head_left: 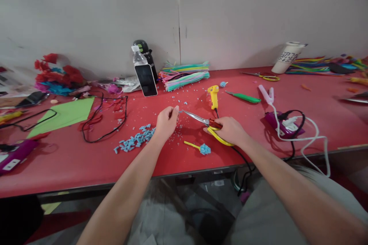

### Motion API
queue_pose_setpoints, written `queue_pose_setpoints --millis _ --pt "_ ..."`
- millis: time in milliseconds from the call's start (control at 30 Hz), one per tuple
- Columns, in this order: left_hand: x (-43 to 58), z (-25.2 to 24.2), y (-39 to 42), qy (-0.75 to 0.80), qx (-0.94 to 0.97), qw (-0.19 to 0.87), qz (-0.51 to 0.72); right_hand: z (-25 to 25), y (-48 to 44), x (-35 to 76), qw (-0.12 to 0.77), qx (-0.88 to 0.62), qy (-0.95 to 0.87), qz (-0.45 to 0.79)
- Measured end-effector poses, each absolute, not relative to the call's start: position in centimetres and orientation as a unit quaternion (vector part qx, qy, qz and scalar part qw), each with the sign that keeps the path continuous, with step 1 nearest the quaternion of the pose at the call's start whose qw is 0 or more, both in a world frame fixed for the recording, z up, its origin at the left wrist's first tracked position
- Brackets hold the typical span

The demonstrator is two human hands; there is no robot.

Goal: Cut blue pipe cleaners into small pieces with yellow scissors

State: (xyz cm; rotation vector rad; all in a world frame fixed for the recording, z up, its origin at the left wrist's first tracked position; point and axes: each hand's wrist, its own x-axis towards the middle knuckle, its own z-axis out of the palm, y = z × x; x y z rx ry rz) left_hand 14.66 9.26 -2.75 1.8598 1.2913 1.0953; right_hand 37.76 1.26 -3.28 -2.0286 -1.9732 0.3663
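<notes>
My left hand [167, 121] is pinched around a tiny blue piece [181, 111] whose end shows at the fingertips. In my right hand [230, 130] are scissors [198, 118] with yellow and red handles, their tips pointing left at that piece. Short blue pieces [135, 141] lie in a pile left of my left wrist. Between my forearms rests a blue cluster [205, 149] on a yellow stem. A yellow glue gun [213, 97] stands behind the scissors, and small bluish scraps are scattered around my left hand.
A phone [146, 80] leans on bottles at the back, beside bundled pipe cleaners [186, 78]. Green tweezers [244, 97], a purple power strip [283, 124] and white cables lie right. A black cable loop [83, 128] and green sheet [63, 115] lie left.
</notes>
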Motion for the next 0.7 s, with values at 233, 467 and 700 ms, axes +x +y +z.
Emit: queue_pose_setpoints --millis 233,467,700 --pt "14.43 -2.88 9.26 0.495 0.711 0.284 0.411 -3.51 1.10 37.88 0.152 -0.701 -0.686 0.122" --pt "14.49 -2.92 9.22 0.497 0.715 0.274 0.408 -3.36 1.12 37.75 0.146 -0.695 -0.694 0.118" --pt "14.51 -2.78 9.19 0.492 0.710 0.298 0.406 -3.42 1.25 37.80 0.143 -0.696 -0.694 0.119"
